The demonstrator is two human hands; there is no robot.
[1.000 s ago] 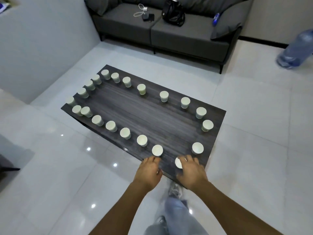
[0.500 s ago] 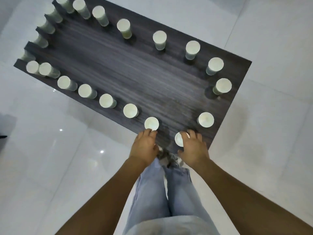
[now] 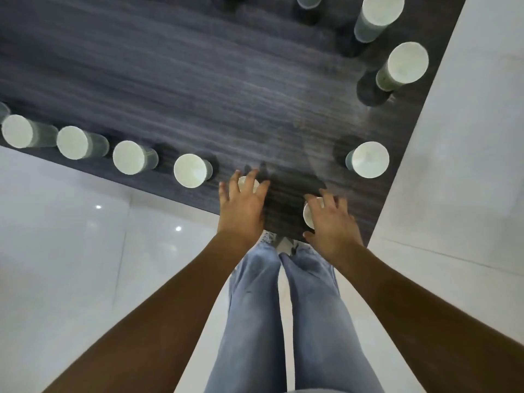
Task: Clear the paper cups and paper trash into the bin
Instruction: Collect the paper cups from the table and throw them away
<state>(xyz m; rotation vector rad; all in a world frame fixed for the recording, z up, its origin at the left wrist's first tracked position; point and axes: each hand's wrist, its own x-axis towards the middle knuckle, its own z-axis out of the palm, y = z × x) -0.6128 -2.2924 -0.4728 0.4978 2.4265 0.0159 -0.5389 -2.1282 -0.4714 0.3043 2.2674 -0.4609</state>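
Basically, view: head camera looking straight down, frame a bit motion-blurred.
Table: dark wood-grain table (image 3: 198, 80) on a pale glossy tiled floor (image 3: 56, 265).
Left hand: left hand (image 3: 242, 207) reaches over the near table edge, fingers spread and lightly bent over the top of a paper cup (image 3: 247, 183); the cup is mostly hidden, so cannot tell whether the fingers touch or grip it.
Right hand: right hand (image 3: 331, 222) has its fingers spread over a second cup (image 3: 309, 216), thumb low at the near side; only a sliver of the cup rim shows, grip cannot be told either.
Cups near edge: four more cups in a row along the near edge to the left, the closest (image 3: 190, 170) just beside the left hand's cup, then (image 3: 130, 161), (image 3: 74, 142) and (image 3: 19, 131).
Cups right side: corner cup (image 3: 368, 159) near the right hand, edge cup (image 3: 405, 66) and tall-looking cup (image 3: 380, 15) farther up the right edge.
Body: blue jeans (image 3: 283, 307), shoes partly visible at the table edge.
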